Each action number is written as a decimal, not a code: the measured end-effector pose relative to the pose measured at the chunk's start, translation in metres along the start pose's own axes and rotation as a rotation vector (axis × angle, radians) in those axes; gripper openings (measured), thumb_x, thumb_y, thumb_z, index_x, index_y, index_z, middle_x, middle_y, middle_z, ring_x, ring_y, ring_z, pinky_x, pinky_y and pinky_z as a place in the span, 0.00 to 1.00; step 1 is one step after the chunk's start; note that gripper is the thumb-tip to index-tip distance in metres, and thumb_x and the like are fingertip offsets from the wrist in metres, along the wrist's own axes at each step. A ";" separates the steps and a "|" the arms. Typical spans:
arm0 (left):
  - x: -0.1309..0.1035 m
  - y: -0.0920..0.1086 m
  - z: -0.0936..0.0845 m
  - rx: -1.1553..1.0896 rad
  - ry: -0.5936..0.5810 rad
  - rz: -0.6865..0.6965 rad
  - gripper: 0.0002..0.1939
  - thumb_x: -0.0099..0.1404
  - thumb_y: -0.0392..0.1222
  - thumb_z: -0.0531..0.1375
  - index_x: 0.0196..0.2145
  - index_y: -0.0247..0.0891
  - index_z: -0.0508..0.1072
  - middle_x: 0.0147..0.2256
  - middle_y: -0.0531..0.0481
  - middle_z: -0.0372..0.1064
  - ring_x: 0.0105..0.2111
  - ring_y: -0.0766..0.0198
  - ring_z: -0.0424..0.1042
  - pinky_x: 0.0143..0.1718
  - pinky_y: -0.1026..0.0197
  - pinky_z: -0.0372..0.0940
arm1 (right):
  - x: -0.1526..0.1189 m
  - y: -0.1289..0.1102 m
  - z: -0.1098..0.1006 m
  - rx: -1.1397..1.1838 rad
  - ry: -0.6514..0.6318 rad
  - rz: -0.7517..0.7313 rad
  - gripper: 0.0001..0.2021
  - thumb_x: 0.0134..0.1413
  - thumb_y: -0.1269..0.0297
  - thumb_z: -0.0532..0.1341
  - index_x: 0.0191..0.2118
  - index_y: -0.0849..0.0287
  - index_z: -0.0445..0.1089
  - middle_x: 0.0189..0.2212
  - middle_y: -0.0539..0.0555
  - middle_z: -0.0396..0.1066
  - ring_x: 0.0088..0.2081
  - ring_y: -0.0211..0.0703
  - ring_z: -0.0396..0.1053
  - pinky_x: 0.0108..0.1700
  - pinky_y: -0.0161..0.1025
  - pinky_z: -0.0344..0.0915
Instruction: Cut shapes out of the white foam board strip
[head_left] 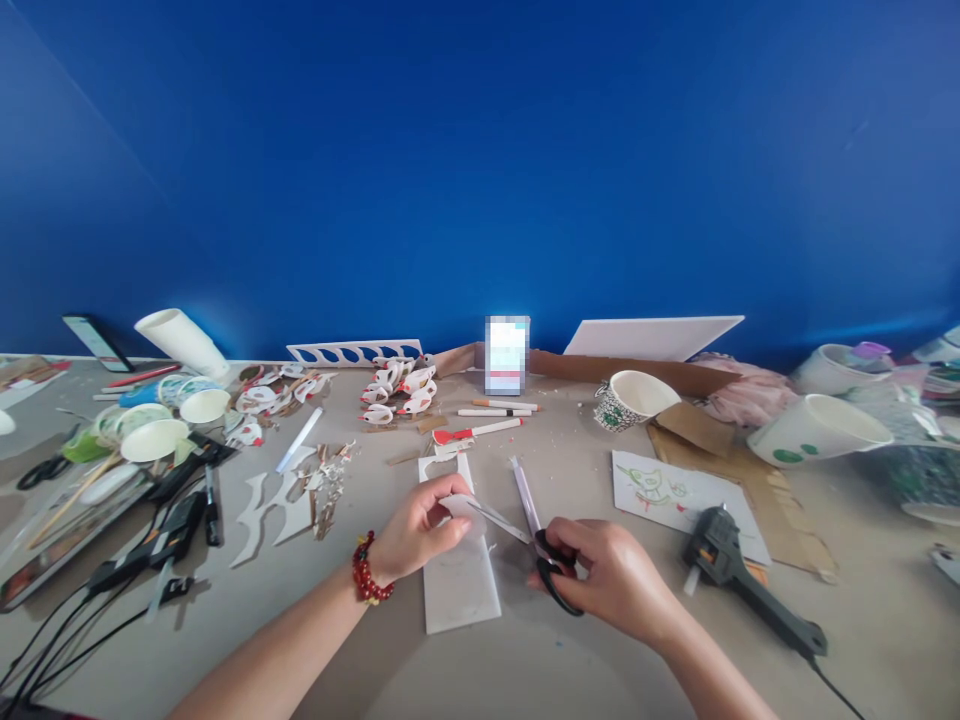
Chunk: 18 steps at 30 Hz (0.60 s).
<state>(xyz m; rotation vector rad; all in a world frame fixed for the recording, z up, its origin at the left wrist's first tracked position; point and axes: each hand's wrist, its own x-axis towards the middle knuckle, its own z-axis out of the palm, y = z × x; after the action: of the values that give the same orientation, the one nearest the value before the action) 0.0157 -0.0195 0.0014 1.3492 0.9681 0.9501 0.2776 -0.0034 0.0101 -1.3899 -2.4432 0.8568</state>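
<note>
Scissors point(517, 533) gripped in right hand point(616, 572); left hand point(421, 532) (with red-beaded bracelet point(365, 570)) pinches white piece point(463, 508).

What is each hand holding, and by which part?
Left hand: a small white cutout, by its left edge. Right hand: scissors, by the black handles.

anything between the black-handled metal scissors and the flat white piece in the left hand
Nothing visible stands between them: the blades of the black-handled metal scissors, held in the right hand, reach the flat white piece pinched in the left hand. The white rectangular board lies below.
</note>
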 end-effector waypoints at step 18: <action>-0.001 -0.002 -0.001 0.098 -0.014 -0.031 0.05 0.61 0.38 0.59 0.36 0.36 0.69 0.30 0.55 0.58 0.23 0.73 0.53 0.22 0.69 0.50 | 0.001 0.005 0.002 0.033 -0.004 0.021 0.14 0.51 0.56 0.64 0.23 0.56 0.61 0.20 0.45 0.64 0.24 0.36 0.60 0.27 0.32 0.49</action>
<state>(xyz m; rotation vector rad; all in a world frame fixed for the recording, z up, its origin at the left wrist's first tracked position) 0.0148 -0.0201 -0.0004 1.4169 1.0333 0.8775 0.2797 -0.0014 0.0057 -1.4065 -2.4110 0.9012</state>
